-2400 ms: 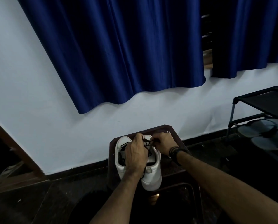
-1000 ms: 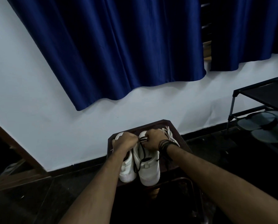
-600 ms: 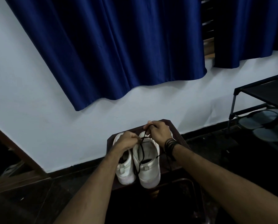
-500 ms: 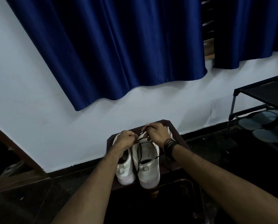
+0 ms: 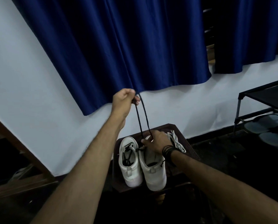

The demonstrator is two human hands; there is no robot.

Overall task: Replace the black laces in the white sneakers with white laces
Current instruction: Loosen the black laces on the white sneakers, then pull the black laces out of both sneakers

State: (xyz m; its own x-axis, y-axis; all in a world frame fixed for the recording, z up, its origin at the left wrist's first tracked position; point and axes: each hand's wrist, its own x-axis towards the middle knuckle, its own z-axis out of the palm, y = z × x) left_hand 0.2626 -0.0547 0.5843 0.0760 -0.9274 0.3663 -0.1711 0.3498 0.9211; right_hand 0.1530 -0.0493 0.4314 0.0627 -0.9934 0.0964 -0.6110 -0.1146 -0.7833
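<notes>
Two white sneakers stand side by side on a small dark wooden stool, heels toward me. The left sneaker still carries its black lacing. My left hand is raised high and pinches a black lace, whose two strands run taut down to the right sneaker. My right hand rests on that sneaker's toe end, with its fingers at the spot where the strands enter. A bundle of white laces lies on the stool just right of my right hand.
A blue curtain hangs over the white wall behind the stool. At the right stands a black shoe rack with grey sandals on its lower shelf. The floor is dark. Wooden framing runs along the left edge.
My left hand rose from the sneakers to well above them, drawing the black lace up out of the right sneaker. My right hand stayed on the shoe.
</notes>
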